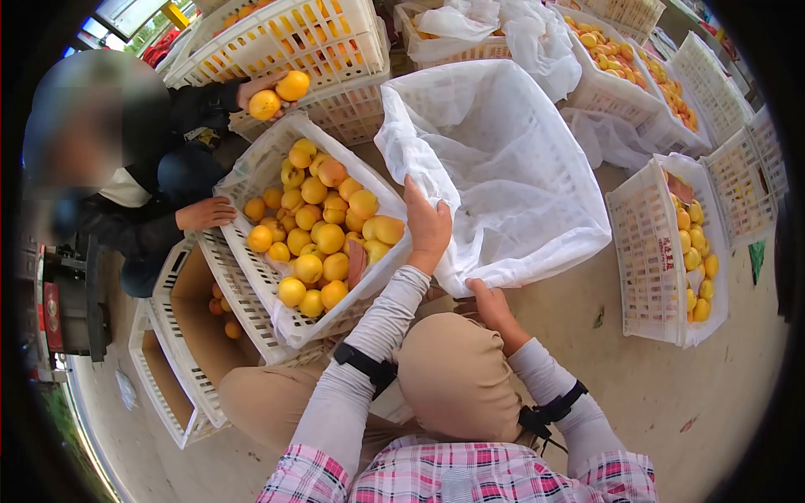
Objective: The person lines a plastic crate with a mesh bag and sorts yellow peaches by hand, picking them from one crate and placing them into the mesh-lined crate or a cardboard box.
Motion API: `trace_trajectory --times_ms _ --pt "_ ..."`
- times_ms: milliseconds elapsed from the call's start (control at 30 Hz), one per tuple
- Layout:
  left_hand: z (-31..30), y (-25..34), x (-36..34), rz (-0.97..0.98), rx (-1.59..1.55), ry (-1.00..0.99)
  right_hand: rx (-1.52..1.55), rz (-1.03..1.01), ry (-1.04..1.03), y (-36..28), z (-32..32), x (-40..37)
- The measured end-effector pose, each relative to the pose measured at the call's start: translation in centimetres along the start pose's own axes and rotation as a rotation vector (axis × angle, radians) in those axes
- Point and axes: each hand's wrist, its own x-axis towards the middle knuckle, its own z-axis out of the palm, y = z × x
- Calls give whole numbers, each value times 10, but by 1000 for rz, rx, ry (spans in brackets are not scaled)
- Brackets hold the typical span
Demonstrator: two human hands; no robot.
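In front of me stands a white crate (537,168) lined with a thin white plastic liner (503,201), with no fruit inside. My left hand (428,225) is closed on the liner where it folds over the crate's left edge. At the near corner my right hand (496,312) pinches the liner's rim, its fingers partly hidden beneath the edge. Just left of my left hand, yellow-orange fruit (314,214) lies in another lined crate (379,303).
A co-worker at the left holds two fruits (279,95) and rests a hand (205,214) on the fruit crate. Stacked crates (189,327) stand below it. More fruit crates stand behind (327,50) and at the right (646,251).
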Motion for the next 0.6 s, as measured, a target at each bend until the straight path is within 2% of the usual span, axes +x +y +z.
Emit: trace_trajectory --times_ms 33,100,167,300,367,400,467,500,533,600 --pt "2 0 1 -59 -37 -8 6 66 -22 0 -2 1" --pt "7 -4 5 -123 -85 -11 19 61 -22 -4 -3 0" --pt "8 -9 9 -282 -285 2 42 58 -20 -12 -1 -9" --pt "7 -8 11 -399 -345 -13 136 124 -12 -30 6 -22" --pt "14 -11 22 -542 -507 -36 145 121 -9 -32 4 -22" --pt "14 -10 29 -546 -519 -38 157 145 9 -32 6 -23" --pt "8 -12 51 -668 -218 -228 166 163 28 -30 4 -23" --pt "-2 -15 60 -436 104 -381 177 147 32 -26 2 -21" --pt "-3 -13 64 -430 99 -373 188 128 34 -25 0 -19" --pt "-6 -6 70 -360 386 -492 170 103 25 -24 -1 -21"
